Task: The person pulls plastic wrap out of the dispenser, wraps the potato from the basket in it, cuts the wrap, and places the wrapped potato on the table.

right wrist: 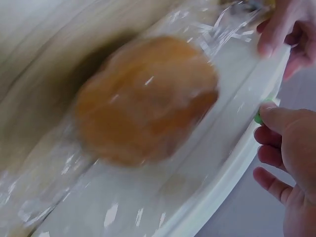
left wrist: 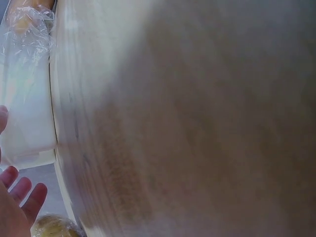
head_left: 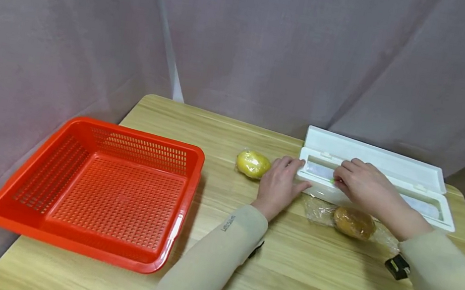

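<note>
A white plastic wrap dispenser [head_left: 329, 193] lies on the table with its hinged lid [head_left: 375, 159] raised. My left hand [head_left: 279, 184] holds its left end, thumb along the front and fingers at the corner. At the front rim, my right hand [head_left: 364, 182] pinches a small green slider [right wrist: 258, 117] between thumb and forefinger. Inside the box is the pale wrap roll [head_left: 419, 206], partly covered by the right hand. A brown bread roll [head_left: 353, 223] in clear film lies just in front of the box, below the right wrist. Left of the left hand lies a film-wrapped yellow fruit [head_left: 253, 164].
A red perforated basket [head_left: 184, 208] stands on the left of the wooden table [head_left: 306, 286]. Grey curtains [head_left: 274, 46] hang behind and to the left. A black wrist device [head_left: 397, 267] sits under the right sleeve.
</note>
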Demonstrator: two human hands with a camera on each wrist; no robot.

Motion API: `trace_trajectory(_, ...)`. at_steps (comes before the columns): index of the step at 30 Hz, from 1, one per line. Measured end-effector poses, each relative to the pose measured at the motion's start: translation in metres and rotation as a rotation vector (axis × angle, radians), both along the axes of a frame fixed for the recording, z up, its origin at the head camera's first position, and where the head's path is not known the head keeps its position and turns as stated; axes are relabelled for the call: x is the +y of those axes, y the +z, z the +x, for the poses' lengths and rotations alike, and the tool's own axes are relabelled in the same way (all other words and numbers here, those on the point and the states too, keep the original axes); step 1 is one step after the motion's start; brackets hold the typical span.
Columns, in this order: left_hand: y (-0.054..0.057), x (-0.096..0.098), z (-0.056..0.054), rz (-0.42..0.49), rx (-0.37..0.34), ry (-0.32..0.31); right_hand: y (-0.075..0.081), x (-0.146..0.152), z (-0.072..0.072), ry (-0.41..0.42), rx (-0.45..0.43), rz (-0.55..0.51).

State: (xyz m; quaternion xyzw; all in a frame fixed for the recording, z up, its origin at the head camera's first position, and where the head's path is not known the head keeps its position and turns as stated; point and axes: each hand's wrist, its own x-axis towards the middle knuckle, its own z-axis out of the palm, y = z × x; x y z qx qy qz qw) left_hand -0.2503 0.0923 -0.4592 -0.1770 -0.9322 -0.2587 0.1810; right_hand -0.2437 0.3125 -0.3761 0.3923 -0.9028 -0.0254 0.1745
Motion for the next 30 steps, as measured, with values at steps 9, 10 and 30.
trace_trajectory(9, -0.002, -0.006, -0.001, 0.016, 0.025, -0.005, 0.004, 0.053, 0.019, -0.07, 0.026, 0.099)
trace_trajectory(10, -0.002, -0.006, -0.001, 0.014, 0.027, -0.005, 0.004, 0.059, 0.021, -0.07, 0.033, 0.113)
trace_trajectory(30, -0.001, -0.004, 0.0, -0.014, 0.032, -0.014, 0.008, 0.142, 0.048, -0.07, 0.137, 0.186)
